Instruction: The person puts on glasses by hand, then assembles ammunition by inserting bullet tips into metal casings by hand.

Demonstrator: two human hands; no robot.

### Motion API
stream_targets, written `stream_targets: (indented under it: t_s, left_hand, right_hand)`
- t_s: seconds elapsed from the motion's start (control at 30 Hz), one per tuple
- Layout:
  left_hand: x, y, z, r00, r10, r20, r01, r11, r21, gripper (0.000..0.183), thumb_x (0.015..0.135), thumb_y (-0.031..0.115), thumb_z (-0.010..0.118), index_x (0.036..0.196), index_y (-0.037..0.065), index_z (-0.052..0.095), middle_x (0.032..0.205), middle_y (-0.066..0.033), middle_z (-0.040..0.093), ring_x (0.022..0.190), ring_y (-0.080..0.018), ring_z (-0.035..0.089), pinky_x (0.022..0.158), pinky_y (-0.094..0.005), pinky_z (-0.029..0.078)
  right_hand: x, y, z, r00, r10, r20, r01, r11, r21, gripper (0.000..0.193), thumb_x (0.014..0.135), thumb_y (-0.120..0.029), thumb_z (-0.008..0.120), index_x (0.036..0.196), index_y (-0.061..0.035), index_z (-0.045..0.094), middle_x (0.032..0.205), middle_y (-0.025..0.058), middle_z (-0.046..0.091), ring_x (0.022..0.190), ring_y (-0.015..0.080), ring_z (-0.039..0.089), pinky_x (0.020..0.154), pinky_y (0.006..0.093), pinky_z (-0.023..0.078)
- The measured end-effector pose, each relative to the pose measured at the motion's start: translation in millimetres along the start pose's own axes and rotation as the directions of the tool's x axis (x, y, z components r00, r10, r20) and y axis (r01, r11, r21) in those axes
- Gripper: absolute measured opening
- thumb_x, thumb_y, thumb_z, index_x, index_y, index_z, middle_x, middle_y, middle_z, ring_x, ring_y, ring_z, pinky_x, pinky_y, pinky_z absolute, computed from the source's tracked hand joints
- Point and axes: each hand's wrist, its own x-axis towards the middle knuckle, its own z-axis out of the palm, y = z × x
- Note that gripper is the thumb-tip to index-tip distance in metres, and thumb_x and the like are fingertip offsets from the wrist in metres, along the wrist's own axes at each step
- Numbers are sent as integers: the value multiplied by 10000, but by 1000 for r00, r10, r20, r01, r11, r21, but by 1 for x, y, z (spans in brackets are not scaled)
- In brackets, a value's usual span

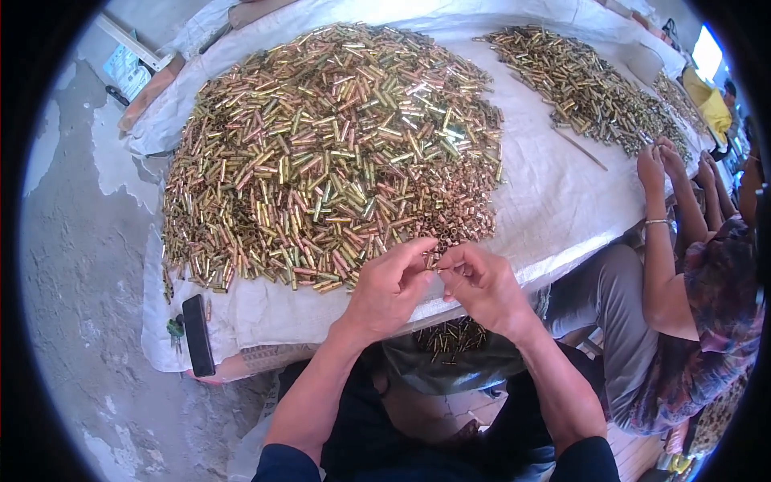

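Note:
Both my hands meet at the near edge of a large pile of brass-coloured metal tubes [313, 161]. My left hand [384, 296] is closed, thumb and forefinger pinched at a small brass-coloured metal piece [434, 262]. Against the same spot my right hand [490, 289] pinches with curled fingers, which partly cover the piece, so its exact kind is hard to make out. Just beyond my fingertips lie many short coppery rings or nuts [454, 205]. Below my hands, past the table edge, more metal tubes [451, 337] rest in a dark container or cloth [438, 376] over my lap.
White sheeting [530, 185] covers the table. A black phone [197, 337] lies at its near left corner. A second heap of metal pieces [574, 80] and a thin stick [580, 149] are at far right. Another person's hands [660, 161] work beside that heap.

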Motion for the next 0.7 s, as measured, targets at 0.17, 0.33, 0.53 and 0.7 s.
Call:
stream_targets:
  t_s: [0.17,0.33,0.53,0.7]
  left_hand:
    - [0,0,-2,988,-157,-4,152,959,-238,201,925,31,649,1112,-7,587,858,-27,589,656,-97,567,539,-241,468]
    - [0,-3,-1,948,-317,5,261,773,-579,236,948,93,658,1101,-26,524,817,-81,633,619,-117,602,508,-248,494]
    - [-2,-2,-1,960,-273,61,263,810,-525,163,963,101,638,1027,-24,556,727,-32,586,579,-73,544,494,-227,427]
    - [-3,1,2,966,-255,49,245,829,-503,145,972,121,632,1011,-17,608,727,1,579,591,-49,514,506,-212,405]
  right_hand:
    - [-4,0,7,997,75,9,-75,987,139,82,934,-1,610,1014,13,623,872,49,651,760,87,633,650,239,505]
    - [-6,2,11,998,65,-1,-63,970,236,102,954,-18,611,1047,23,601,878,40,649,782,87,640,688,226,506]
    - [-6,4,13,999,36,-34,-26,967,253,89,965,-17,607,1047,6,583,868,24,634,781,78,637,679,218,500]
    - [-6,1,13,998,44,-42,-31,961,275,83,965,-19,609,1038,6,578,865,20,630,776,78,638,675,219,502]
